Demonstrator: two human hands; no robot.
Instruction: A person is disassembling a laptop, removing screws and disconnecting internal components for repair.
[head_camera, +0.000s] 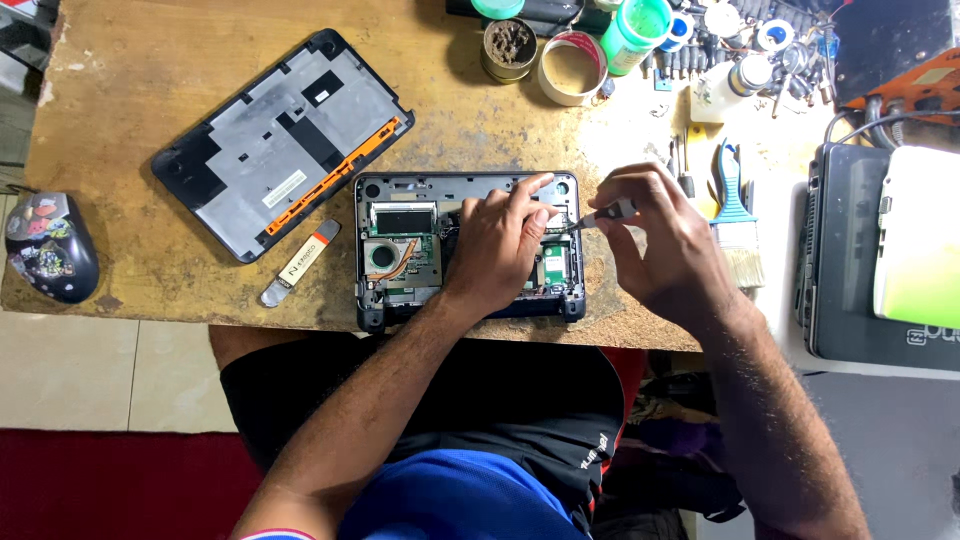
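Note:
An opened small laptop (400, 250) lies bottom-up on the wooden bench, its circuit board, copper heat pipe and fan showing. My left hand (495, 245) rests flat on the board's middle, fingers pointing toward the far right corner. My right hand (665, 235) grips a slim screwdriver (600, 216) whose tip points down and left at the laptop's upper right part, close to my left fingertips.
The removed bottom cover (280, 140) lies at the upper left, with a small flat stick-shaped part (298, 264) beside it. A brush with a blue handle (735, 215) lies to the right. Tape rolls, jars and tools crowd the far edge. A mouse (50, 245) sits far left; another closed laptop (850, 260) far right.

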